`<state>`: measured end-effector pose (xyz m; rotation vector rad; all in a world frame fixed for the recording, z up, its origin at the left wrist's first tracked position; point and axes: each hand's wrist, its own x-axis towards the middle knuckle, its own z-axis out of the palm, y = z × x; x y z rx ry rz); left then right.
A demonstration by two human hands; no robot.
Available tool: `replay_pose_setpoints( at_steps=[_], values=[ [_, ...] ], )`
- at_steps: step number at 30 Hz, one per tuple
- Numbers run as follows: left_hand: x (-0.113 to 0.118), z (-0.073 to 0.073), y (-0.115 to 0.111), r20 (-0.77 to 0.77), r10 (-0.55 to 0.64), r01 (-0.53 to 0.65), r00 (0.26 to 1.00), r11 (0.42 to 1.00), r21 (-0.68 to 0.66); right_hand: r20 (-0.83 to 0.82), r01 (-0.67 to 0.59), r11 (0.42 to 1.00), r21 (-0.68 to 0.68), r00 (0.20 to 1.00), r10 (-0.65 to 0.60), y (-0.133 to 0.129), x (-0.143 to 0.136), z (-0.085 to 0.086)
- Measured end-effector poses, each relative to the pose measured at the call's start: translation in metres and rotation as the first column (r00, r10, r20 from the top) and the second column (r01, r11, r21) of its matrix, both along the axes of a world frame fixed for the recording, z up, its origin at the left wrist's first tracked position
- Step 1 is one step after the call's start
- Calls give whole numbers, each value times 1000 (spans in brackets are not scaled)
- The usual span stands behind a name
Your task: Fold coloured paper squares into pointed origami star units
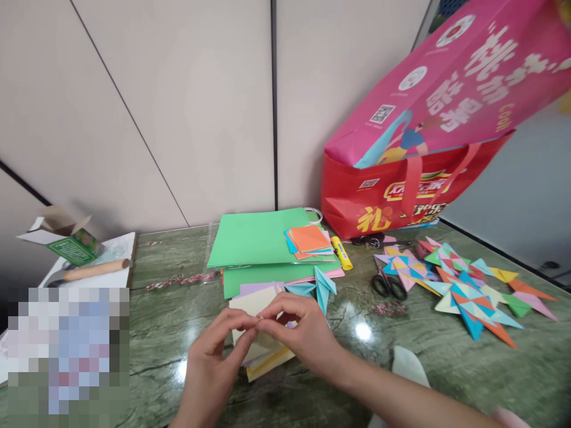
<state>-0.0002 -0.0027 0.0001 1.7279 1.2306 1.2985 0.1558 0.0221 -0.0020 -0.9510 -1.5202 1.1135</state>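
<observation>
My left hand (pixel 218 351) and my right hand (pixel 298 330) meet above a pile of paper. The thumb and forefinger of each are pinched together at the tips, on a small piece of cream paper (pixel 260 319) mostly hidden by the fingers. Below them lie cream sheets (pixel 250 300) and purple sheets (pixel 263 288), partly covered by the hands. Just behind my right hand are light-blue folded paper pieces (pixel 325 290).
Green paper (pixel 254 238) lies behind, with small orange squares (pixel 308 239) on top. A yellow glue stick (pixel 342 254), black-handled scissors (pixel 389 286) and folded paper stars (pixel 473 300) are rightward. Bags (pixel 352 205) stand behind; an open box (pixel 74 246) and wooden-handled tool (pixel 96 269) lie left.
</observation>
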Motion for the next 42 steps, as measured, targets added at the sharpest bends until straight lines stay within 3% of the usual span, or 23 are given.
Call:
replay_pose_setpoints(
  at_steps=[7,14,23,29,33,37,42],
  values=[
    [2,7,2,53,-15,23,998,988,-155,35,-10,999,33,999,9,-2,0,2],
    [3,3,2,93,27,-4,995,971,-241,44,0,999,54,999,-2,-2,-1,3],
    [1,2,6,58,59,-35,997,937,-347,-77,-130,971,-201,990,117,8,2,0],
    [7,4,5,67,-59,86,996,833,-547,-110,-91,965,-245,992,66,13,4,-6],
    [8,3,3,99,21,39,995,824,-566,-113,-77,968,-239,992,51,13,4,-6],
    [5,0,4,123,89,-4,988,823,-568,-50,-177,959,-223,984,170,15,6,-6],
    [4,-2,6,178,45,77,983,780,-621,-64,-212,954,-213,977,203,18,9,-11]
  ],
)
